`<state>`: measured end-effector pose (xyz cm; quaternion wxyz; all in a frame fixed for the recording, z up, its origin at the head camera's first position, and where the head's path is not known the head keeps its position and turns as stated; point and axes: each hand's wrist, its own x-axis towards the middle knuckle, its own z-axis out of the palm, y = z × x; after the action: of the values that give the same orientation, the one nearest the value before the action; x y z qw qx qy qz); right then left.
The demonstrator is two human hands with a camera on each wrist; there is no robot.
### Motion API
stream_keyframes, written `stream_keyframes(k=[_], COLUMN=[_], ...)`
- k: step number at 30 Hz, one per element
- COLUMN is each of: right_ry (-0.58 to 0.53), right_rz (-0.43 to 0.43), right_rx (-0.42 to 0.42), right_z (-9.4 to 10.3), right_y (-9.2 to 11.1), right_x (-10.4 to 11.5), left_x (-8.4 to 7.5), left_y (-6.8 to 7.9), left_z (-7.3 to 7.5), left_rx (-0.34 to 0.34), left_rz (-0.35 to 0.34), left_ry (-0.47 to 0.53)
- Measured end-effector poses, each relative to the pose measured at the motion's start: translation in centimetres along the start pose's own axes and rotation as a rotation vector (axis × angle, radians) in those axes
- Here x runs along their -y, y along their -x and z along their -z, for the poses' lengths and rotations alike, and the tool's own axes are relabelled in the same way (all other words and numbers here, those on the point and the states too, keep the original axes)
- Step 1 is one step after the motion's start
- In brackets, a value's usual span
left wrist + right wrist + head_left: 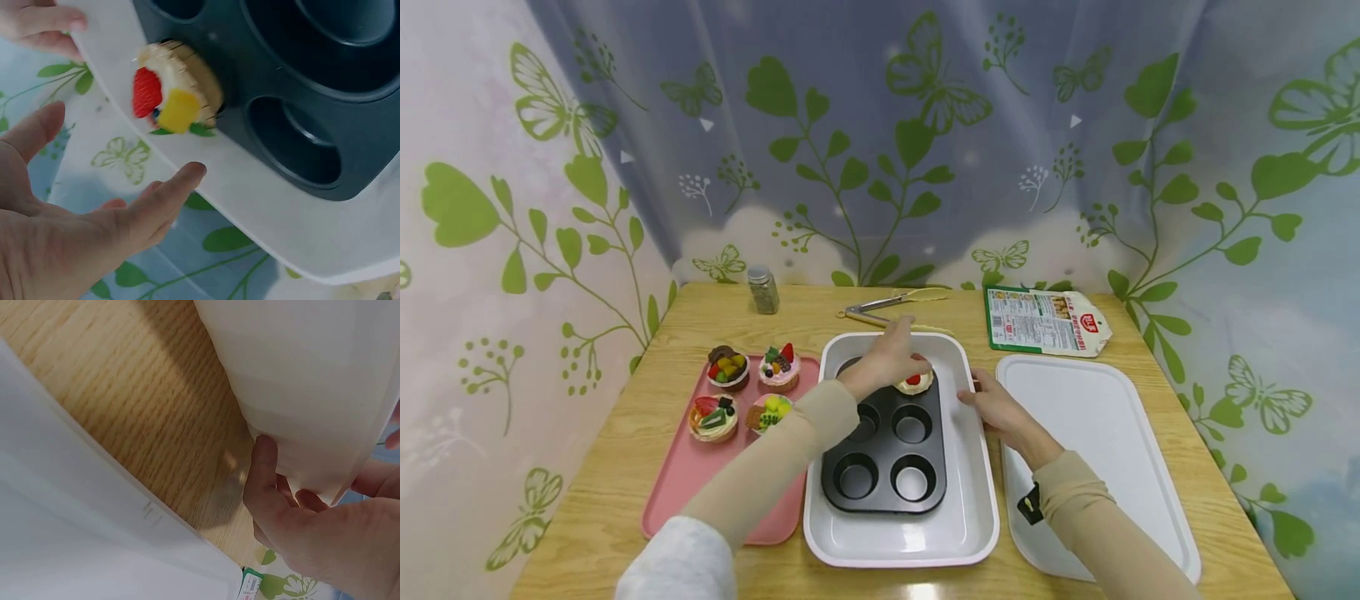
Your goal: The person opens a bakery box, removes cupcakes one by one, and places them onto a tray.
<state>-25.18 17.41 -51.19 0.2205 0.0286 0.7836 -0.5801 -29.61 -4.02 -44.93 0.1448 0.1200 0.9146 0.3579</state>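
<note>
A black muffin tin (pixel 880 450) lies inside a deep white tray (pixel 966 500). A fruit tart (pixel 178 87) with cream, a red berry and a yellow cube sits tilted at one of the tin's cups. My left hand (pixel 887 358) hovers beside the tart, fingers spread and apart from it in the left wrist view. My right hand (pixel 1006 412) grips the white tray's right side, thumb over the rim and fingers against the outer wall (pixel 312 387). Several tin cups hold nothing; my left hand and forearm hide part of the tin's upper left.
On the left, a pink tray (pixel 700 492) holds several fruit tarts (pixel 715 418), partly behind my left sleeve. A white lid-like tray (pixel 1097 433) lies on the right. Behind are tongs (pixel 868 312), a spice jar (pixel 763 290) and a printed packet (pixel 1045 321).
</note>
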Motion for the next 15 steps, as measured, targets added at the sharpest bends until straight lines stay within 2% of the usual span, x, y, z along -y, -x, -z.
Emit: stream_keyframes(k=[9, 15], right_ry=[-0.001, -0.007], right_rz=[-0.025, -0.029], right_rx=[-0.009, -0.001], right_z=[-0.1, 0.0], right_y=[0.0, 0.1], right_x=[0.1, 0.2], left_x=[1.5, 1.7], left_y=[-0.5, -0.4], left_z=[-2.0, -2.8], left_rx=[0.028, 0.007], left_rz=[0.029, 0.038], left_ry=[-0.062, -0.117])
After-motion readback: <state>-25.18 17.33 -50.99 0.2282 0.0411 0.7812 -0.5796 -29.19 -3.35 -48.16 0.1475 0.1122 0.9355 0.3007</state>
